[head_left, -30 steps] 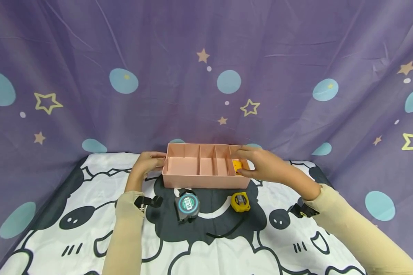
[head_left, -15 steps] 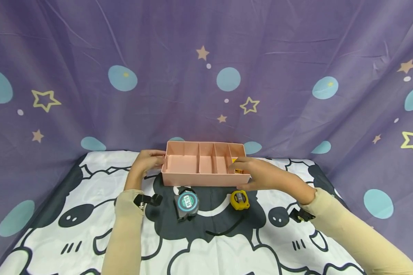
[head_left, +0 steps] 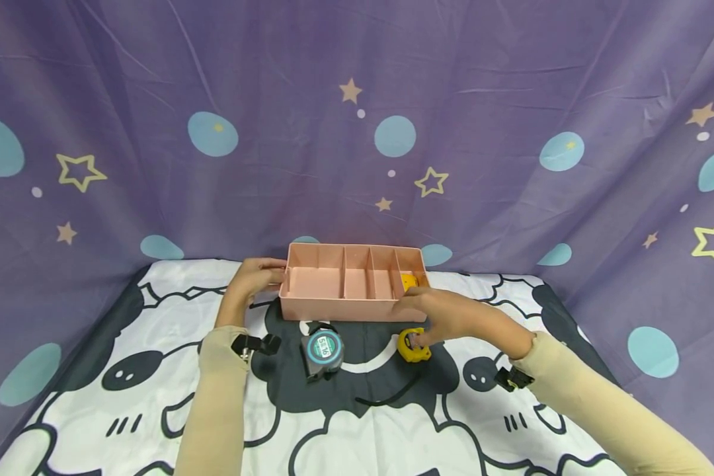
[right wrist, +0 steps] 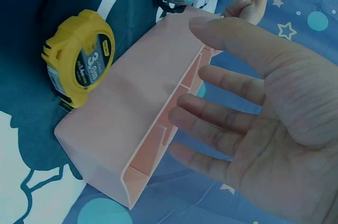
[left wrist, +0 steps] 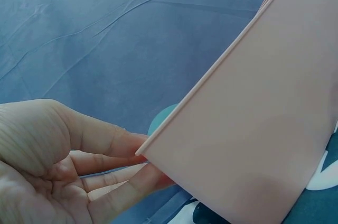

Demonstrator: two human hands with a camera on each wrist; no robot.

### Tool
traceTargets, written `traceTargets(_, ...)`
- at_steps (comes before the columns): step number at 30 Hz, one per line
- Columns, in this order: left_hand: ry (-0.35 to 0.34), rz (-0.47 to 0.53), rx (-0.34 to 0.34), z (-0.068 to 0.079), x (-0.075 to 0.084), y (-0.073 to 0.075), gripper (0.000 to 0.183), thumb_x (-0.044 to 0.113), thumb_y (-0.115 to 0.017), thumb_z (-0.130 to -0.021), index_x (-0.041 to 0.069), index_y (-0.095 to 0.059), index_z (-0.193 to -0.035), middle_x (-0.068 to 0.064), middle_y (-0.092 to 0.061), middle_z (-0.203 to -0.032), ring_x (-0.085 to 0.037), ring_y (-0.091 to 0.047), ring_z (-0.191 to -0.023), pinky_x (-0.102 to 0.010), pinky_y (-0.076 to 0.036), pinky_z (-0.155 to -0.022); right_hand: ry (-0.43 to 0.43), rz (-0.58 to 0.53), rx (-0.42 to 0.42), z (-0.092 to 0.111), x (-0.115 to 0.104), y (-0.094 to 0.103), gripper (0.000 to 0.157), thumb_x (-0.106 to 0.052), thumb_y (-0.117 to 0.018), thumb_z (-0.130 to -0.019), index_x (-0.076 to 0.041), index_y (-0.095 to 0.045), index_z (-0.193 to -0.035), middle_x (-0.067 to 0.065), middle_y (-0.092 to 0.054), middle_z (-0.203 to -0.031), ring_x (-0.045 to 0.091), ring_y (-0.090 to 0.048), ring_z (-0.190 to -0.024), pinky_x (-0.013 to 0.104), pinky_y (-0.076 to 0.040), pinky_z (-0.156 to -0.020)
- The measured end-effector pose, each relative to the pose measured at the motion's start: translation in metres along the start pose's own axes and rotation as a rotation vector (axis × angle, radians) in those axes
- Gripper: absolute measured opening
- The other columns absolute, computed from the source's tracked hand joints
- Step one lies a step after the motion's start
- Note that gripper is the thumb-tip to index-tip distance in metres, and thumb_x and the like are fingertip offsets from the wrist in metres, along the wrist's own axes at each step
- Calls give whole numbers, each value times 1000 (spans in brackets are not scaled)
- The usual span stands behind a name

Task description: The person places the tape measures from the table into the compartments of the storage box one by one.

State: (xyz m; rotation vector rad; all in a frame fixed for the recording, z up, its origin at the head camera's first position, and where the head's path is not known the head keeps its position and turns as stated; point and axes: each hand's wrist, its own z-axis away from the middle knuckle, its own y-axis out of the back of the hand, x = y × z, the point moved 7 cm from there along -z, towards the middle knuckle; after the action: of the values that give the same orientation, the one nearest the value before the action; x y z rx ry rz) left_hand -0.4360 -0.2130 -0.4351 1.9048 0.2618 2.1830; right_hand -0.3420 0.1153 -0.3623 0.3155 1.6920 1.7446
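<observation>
A pink divided box [head_left: 345,309] stands at the back of the cloth. My left hand [head_left: 254,281] touches its left end with fingers fairly straight; in the left wrist view the thumb and fingertips meet the box corner. Over the box's front right edge spreads my right hand [head_left: 449,316], fingers extended, holding nothing. Its thumb overlaps a yellow tape measure [head_left: 412,354] in the head view, while the right wrist view has a gap between the palm and that tape measure [right wrist: 82,57]. A yellow object [head_left: 409,281], partly visible, lies in the box's rightmost compartment.
A grey tape measure [head_left: 323,350] with a teal round face lies in front of the box, left of the yellow one. A white cloth [head_left: 357,443] with dark cartoon shapes covers the surface. Behind the box hangs a purple curtain [head_left: 297,132].
My right hand has left the rightmost compartment, where the yellow object stays, and moved forward and down over the yellow tape measure. My left hand keeps its place at the box end.
</observation>
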Motion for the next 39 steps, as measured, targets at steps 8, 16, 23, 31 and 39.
traceTargets(8, 5, -3, 1, -1, 0, 1, 47, 3, -60, -97, -6, -54, -143, -29, -59, -140, -37, -62, -127, -32, -60, -98, 28, 21, -62, -3, 3, -13, 63, -20, -84, -83, -11, -61, -141, 12, -59, -146, 31, -54, -133, 50, -54, -106)
traceTargets(16, 25, 9, 2, 0, 0, 2, 48, 4, -61, -97, -5, -55, -143, -27, -59, -141, -37, -62, -127, -38, -58, -103, 22, 9, -83, -8, 13, -24, 60, -17, -85, -81, -7, -64, -136, 8, -64, -137, 27, -59, -126, 44, -56, -105)
traceTargets(23, 19, 6, -1, -2, 0, 2, 49, 4, -61, -96, -6, -54, -144, -28, -58, -142, -36, -62, -127, -37, -58, -102, -30, -3, -118, -9, 20, -30, 62, -18, -86, -80, -4, -64, -135, 10, -62, -138, 28, -60, -125, 45, -56, -105)
traceTargets(31, 18, 16, 0, -2, -1, 2, 48, 2, -60, -96, -7, -53, -143, -30, -57, -142, -39, -60, -129, -31, -60, -97, -59, -48, -128, -10, 25, -36, 61, -16, -88, -78, -4, -64, -133, 11, -60, -138, 31, -61, -122, 46, -57, -102)
traceTargets(39, 19, 18, -3, 0, 0, 1, 48, 1, -59, -96, -7, -53, -143, -31, -56, -142, -39, -59, -130, -31, -60, -98, -48, -58, -113, -11, 29, -42, 59, -15, -90, -75, -6, -67, -128, 9, -60, -134, 30, -61, -118, 44, -58, -100)
